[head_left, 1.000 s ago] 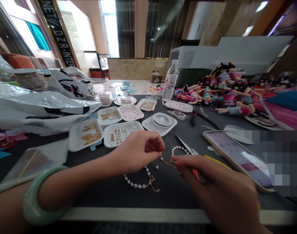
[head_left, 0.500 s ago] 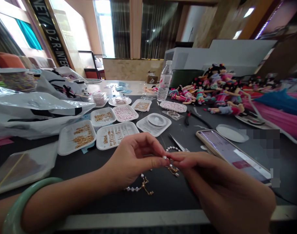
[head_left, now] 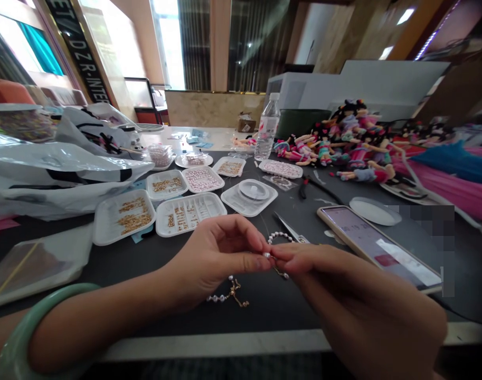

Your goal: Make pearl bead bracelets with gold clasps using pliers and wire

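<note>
My left hand [head_left: 220, 250] is closed in a pinch on a beaded bracelet, with one white pearl bead [head_left: 266, 255] showing at its fingertips. The thumb and fingers of my right hand [head_left: 336, 269] meet at the same spot, also closed on the bracelet. Behind the fingertips curves a loop of pearl beads [head_left: 279, 236]; a gold chain end [head_left: 281, 273] hangs below. How these join the held bead is hidden by the fingers. Under my left wrist, another pearl bracelet [head_left: 217, 298] with a gold chain clasp [head_left: 235, 292] lies on the dark mat.
White trays of gold findings [head_left: 124, 232] and pink beads [head_left: 201, 179] stand ahead. A spool [head_left: 253, 190] sits on another tray. Scissors [head_left: 289, 227], pliers [head_left: 322, 190] and a phone [head_left: 377, 248] lie right. Farther back are a water bottle [head_left: 267, 129] and several dolls [head_left: 349, 137].
The view has shifted slightly. Both hands keep their pinch at the bead with small finger movements. More of the pearl loop shows behind them, and less of the gold chain end.
</note>
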### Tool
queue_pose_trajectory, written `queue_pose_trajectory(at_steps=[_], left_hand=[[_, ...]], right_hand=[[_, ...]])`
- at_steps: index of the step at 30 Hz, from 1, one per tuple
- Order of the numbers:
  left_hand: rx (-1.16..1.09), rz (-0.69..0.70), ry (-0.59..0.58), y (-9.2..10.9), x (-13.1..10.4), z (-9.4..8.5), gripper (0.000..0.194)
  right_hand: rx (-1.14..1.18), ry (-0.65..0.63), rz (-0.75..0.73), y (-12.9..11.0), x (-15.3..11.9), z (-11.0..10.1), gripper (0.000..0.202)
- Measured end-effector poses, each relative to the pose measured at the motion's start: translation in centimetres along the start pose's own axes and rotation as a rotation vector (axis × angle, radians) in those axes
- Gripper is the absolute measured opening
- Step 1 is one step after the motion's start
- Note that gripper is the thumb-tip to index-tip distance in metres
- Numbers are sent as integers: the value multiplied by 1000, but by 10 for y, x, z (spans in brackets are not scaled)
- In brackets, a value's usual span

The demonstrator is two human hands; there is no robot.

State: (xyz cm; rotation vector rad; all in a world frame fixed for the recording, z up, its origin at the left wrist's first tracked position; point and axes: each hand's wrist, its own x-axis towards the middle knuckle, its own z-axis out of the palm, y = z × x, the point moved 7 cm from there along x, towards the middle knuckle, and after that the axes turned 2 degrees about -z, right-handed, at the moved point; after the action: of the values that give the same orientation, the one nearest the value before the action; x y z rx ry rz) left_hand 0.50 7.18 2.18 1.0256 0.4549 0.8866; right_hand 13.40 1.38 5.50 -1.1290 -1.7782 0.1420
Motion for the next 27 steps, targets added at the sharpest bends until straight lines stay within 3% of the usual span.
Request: queue_pose_trajectory(at_steps=[19, 27], left_hand=[[-50, -1, -21, -2, -3, 4, 20], [4, 7, 0, -1, -2, 3, 18]], right_hand=[[-154, -176, -175, -7, 1, 1, 21], [-277, -117, -245, -16, -2, -1, 20]])
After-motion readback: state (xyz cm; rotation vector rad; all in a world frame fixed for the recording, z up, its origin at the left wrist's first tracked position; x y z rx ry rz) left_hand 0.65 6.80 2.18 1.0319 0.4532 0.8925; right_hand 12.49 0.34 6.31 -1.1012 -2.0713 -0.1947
